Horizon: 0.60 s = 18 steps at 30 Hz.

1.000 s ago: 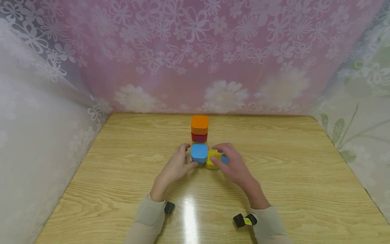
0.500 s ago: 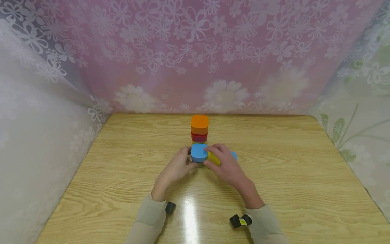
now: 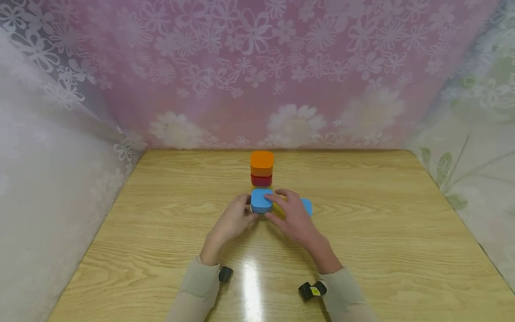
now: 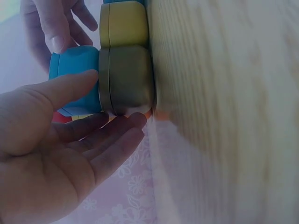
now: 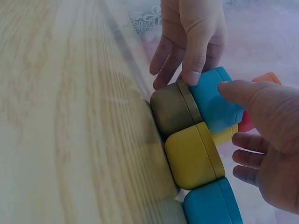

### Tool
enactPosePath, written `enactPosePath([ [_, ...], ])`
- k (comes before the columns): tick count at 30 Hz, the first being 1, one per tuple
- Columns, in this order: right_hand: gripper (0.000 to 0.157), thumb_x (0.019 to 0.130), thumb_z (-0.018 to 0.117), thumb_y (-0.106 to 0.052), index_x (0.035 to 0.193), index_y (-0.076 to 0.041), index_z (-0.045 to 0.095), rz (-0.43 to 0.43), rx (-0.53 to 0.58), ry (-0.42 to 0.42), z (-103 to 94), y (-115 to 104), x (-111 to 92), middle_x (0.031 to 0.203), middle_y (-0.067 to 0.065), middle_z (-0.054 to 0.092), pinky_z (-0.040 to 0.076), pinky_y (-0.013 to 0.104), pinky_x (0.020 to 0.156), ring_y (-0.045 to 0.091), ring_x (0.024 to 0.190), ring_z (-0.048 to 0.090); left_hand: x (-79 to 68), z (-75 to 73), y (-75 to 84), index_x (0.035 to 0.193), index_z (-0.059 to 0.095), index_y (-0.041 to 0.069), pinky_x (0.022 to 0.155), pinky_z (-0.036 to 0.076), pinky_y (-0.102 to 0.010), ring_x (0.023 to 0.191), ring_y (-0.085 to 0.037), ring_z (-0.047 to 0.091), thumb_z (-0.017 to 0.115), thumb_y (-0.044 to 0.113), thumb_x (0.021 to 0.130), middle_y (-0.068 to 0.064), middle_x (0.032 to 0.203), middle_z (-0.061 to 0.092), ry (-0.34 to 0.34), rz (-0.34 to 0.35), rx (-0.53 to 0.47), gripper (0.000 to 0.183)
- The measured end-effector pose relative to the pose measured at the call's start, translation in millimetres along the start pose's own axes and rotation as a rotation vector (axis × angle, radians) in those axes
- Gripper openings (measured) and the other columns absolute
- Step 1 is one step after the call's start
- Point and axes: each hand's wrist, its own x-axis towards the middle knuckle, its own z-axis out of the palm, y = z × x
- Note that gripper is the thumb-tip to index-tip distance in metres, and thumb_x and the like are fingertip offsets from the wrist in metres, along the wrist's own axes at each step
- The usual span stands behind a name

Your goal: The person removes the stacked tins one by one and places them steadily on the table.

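A blue lidded tin [image 3: 261, 201] with rounded corners sits on a bronze tin [image 4: 126, 79]. My left hand [image 3: 232, 220] cups their left side, thumb [image 4: 84, 86] touching the blue tin near the seam, nearly straight fingers [image 4: 117, 156] along the bronze one. My right hand [image 3: 295, 221] reaches over a yellow tin [image 5: 194, 156]; its thumb [image 5: 240, 91] touches the blue tin's edge, and its index finger overlaps the lid in the head view. The right hand's other fingers [image 5: 247, 158] are loosely extended. A second blue tin [image 5: 215, 203] stands right of the yellow one.
Behind the blue tin rises a stack with an orange tin [image 3: 262, 163] over a red tin [image 3: 261, 180], and yellow partly hidden below. All stand on a wood-grain table [image 3: 161, 250]. A flowered pink curtain [image 3: 257, 71] borders the far edge.
My right hand has moved left from above the yellow tin to the upper blue tin, uncovering more of the second blue tin. My left hand has stayed beside the tins.
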Motion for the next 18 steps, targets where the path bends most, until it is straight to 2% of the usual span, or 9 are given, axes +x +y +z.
enactPosePath([
  [9, 0.044, 0.087, 0.079, -0.020, 0.126, -0.007, 0.063, 0.006, 0.011, 0.083, 8.0, -3.6, 3.8, 0.134, 0.023, 0.056, 0.043, 0.057, 0.102, 0.042, 0.123, 0.050, 1.6, -0.9, -0.7, 0.133, 0.053, -0.003, 0.088, 0.055, -0.039, 0.103, -0.027, 0.061, 0.067, 0.013, 0.095, -0.017, 0.125, 0.058, 0.007, 0.005, 0.021, 0.044],
  [18, 0.039, 0.087, 0.078, -0.018, 0.120, -0.005, 0.062, 0.072, 0.043, 0.098, 14.9, -4.2, 7.9, 0.125, 0.014, 0.064, 0.043, 0.052, 0.105, 0.036, 0.121, 0.053, 2.3, -0.6, -1.4, 0.136, 0.050, -0.004, 0.086, 0.056, -0.038, 0.103, -0.026, 0.063, 0.066, 0.012, 0.096, -0.018, 0.128, 0.057, 0.002, -0.033, 0.004, 0.046],
])
